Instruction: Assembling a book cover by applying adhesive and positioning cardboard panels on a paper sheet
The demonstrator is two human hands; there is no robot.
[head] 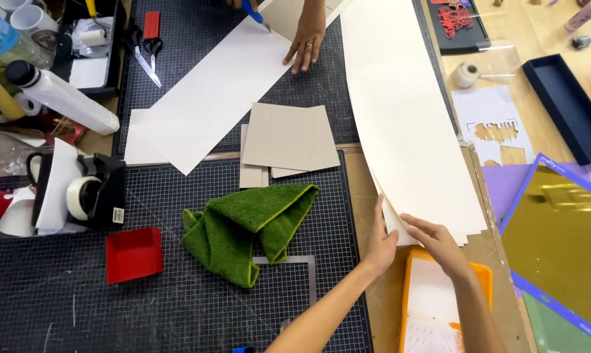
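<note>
Both hands, the left hand and right hand close together, pinched the near end of the cream card sheets, whose long axis ran away from them.

Light wooden worktable fills frame; bare wood visible along right edge and in narrow strip at centre; two dark gridded cutting mats cover left and middle, one at top, one at bottom; no wall, floor or window visible; lighting even, bright, soft shadows; glare on shiny gold foil sheet at lower right.
</note>
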